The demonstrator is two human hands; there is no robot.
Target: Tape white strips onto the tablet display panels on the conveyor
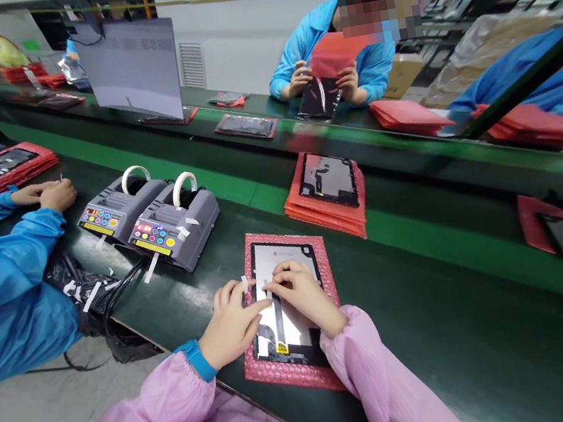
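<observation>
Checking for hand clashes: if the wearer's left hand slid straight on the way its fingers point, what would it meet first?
Most likely the right hand: the left hand points across the tablet panel toward the right hand's fingertips, which look nearly touching it, though depth is unclear.

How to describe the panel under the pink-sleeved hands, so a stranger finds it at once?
On the dark green belt, look right of the grey tape dispensers. There a panel lies on one red bubble sheet. Unlike the one on the red stack behind, the left hand and right hand press on it.
</observation>
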